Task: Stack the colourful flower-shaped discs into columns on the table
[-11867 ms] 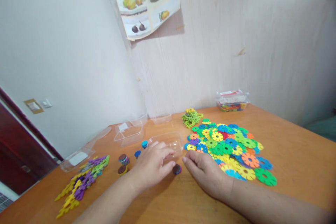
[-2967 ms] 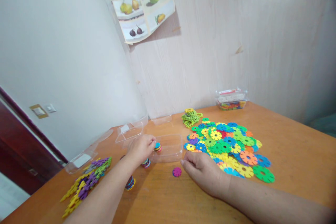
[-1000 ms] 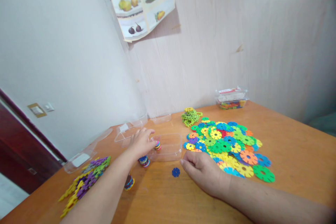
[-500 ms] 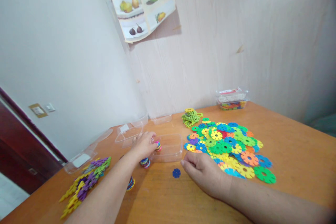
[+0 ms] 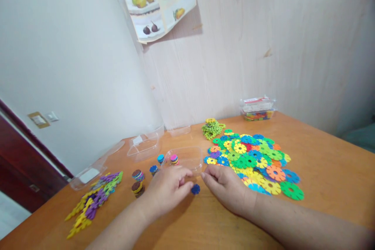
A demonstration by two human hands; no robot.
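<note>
My left hand (image 5: 170, 188) is over the table with thumb and forefinger apart and nothing visible between them. Just beyond its thumb a dark blue notched disc (image 5: 195, 190) lies flat. To the right of that disc my right hand (image 5: 225, 187) rests with fingers curled closed; whatever may be inside is hidden. Small stacks of discs stand beyond and left of my left hand: a pink-topped stack (image 5: 174, 159) in the clear plastic tray (image 5: 191, 150), blue-topped stacks (image 5: 154, 170), and brown-topped stacks (image 5: 137, 188). Beside my right hand spreads a pile of colourful notched discs (image 5: 249, 160).
Linked purple, yellow and green pieces (image 5: 95, 203) lie at the left. Clear containers (image 5: 143, 146) stand along the back left. A green heap of pieces (image 5: 212, 129) and a filled clear box (image 5: 258, 109) are near the wall, under a fruit picture (image 5: 159, 6).
My left hand has come back from the pink-topped stack towards the dark blue disc, uncovering the other stacks. My right hand stays in nearly the same place. The view has shifted slightly.
</note>
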